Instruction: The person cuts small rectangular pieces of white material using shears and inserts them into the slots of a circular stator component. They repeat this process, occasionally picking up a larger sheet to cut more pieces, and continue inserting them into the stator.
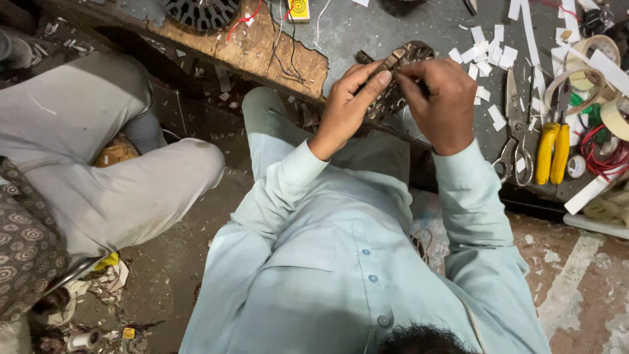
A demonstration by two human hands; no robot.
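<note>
Low workbench point(367, 33) ahead, grey top scuffed, its near-left edge worn down to raw brown wood. Scattered over the right part: small white paper slips point(483, 62), steel scissors point(515, 128) lying flat, yellow-handled pliers point(553, 152) just beside them, rolls of tape point(576, 75) and a tangle of red wire point(599, 154) farther right. Dark slotted metal disc point(200, 12) at the top edge, a small yellow box point(299, 9) near it. Another person's knees in grey trousers point(98, 170) close on the left; littered floor point(151, 288) below.

Held up over the bench's near edge, between both hands: a round, dark, rusty-brown metal part point(401, 62), slotted and wound with wire as far as visible, mostly hidden behind the fingers. Left hand point(347, 105) wrapped around its left side, thumb and fingers pressed against it. Right hand point(442, 98) closed over the right side, fingertips pinching at something on the part; what exactly, impossible to tell. Pale green sleeves point(472, 196) below both wrists.
</note>
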